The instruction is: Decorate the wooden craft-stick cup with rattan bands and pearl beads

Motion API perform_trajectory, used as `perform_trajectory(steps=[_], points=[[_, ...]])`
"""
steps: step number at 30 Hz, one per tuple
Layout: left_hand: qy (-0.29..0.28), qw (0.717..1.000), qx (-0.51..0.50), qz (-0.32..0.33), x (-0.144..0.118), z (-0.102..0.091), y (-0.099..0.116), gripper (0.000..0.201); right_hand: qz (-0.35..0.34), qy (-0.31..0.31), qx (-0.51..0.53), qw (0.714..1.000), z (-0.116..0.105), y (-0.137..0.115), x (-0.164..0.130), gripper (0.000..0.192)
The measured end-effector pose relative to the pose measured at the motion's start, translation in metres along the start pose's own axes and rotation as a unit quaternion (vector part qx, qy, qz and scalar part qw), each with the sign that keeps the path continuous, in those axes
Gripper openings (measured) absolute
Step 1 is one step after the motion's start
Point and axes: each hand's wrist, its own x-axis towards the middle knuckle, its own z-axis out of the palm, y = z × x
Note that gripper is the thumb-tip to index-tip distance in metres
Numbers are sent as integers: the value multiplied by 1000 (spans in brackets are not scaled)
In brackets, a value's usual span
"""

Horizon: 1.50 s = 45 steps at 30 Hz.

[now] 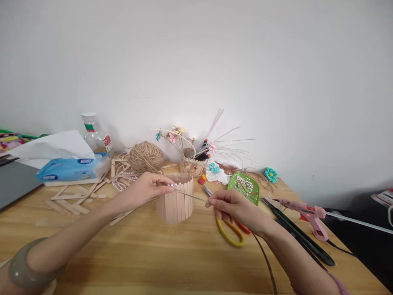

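A thin brownish ribbon or cord [193, 196] stretches between my two hands. My left hand [150, 188] pinches its left end near the rim of a round cup of upright wooden craft sticks [178, 205]. Small shiny white spots show at those fingertips; whether they are beads or nails I cannot tell. My right hand [230, 205] pinches the ribbon's other end, and a dark length hangs below that wrist to the table's front. Under the right hand lie scissors with yellow and red handles [231, 237], partly hidden.
Loose craft sticks [70, 200], a twine ball [146, 156] and bead strings lie left. Tissues [70, 170] and a clear bottle [92, 131] stand farther left. Behind is a small flower holder [192, 166]. Rightward are a green bead dish [254, 196] and a pink glue gun [316, 223].
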Motion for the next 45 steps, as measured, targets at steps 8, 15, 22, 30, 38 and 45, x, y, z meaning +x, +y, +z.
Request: perform_trajectory(steps=[8, 15, 22, 30, 38, 45], points=[[174, 976, 30, 124, -16, 16, 11, 23, 3, 23, 301, 953, 8, 2, -21, 28], [-62, 958, -276, -43, -43, 92, 46, 35, -132, 92, 376, 913, 29, -31, -11, 19], [-83, 927, -362, -44, -42, 104, 76, 31, -201, 146, 383, 890, 36, -68, -6, 9], [-42, 928, -359, -92, -56, 85, 79, 30, -190, 184, 290, 919, 3, -59, -22, 15], [26, 943, -328, -41, -47, 53, 89, 24, -76, 170, 46, 981, 9, -4, -67, 32], [51, 938, -343, 10, -37, 47, 97, 25, -29, -20, 152, 988, 73, -16, -76, 29]])
